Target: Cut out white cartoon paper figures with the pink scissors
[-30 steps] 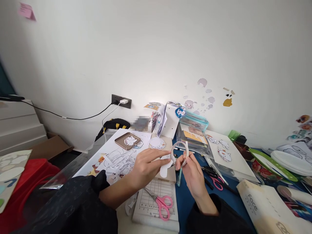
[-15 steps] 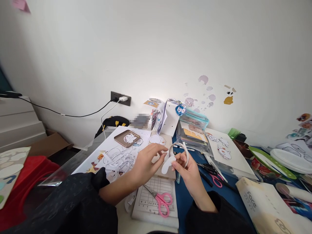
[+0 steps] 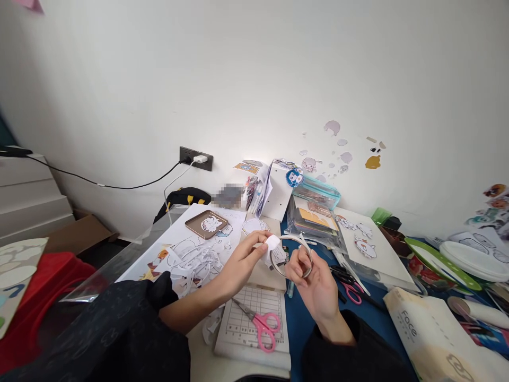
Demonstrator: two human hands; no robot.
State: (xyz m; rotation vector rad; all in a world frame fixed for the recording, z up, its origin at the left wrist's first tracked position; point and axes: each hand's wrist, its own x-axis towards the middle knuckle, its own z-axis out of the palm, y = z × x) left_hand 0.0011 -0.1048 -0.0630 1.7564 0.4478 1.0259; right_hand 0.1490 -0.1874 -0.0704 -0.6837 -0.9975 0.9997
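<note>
My left hand [image 3: 247, 259] pinches a small white paper cut-out [image 3: 272, 244] between thumb and fingers. My right hand [image 3: 314, 281] has its fingers curled through and around a thin roll of tape [image 3: 293, 240], a narrow pale ring. The cut-out and the ring's left side overlap in view; whether tape joins them I cannot tell. Below the hands, pink-handled scissors [image 3: 265, 328] lie with their blades toward the upper left on a pad with a printed grid [image 3: 248, 305].
Paper scraps [image 3: 199, 265] heap left of my hands. Behind them is a brown tray [image 3: 191, 227] with a cut-out figure. At right are black-and-pink scissors [image 3: 352, 292], a tissue pack [image 3: 429, 329] and a green-rimmed bowl [image 3: 421, 254]. Folders [image 3: 278, 196] stand against the wall.
The white cut-out has passed from my right fingers to my left hand. My right hand has turned, its fingers now curled on the roll of tape.
</note>
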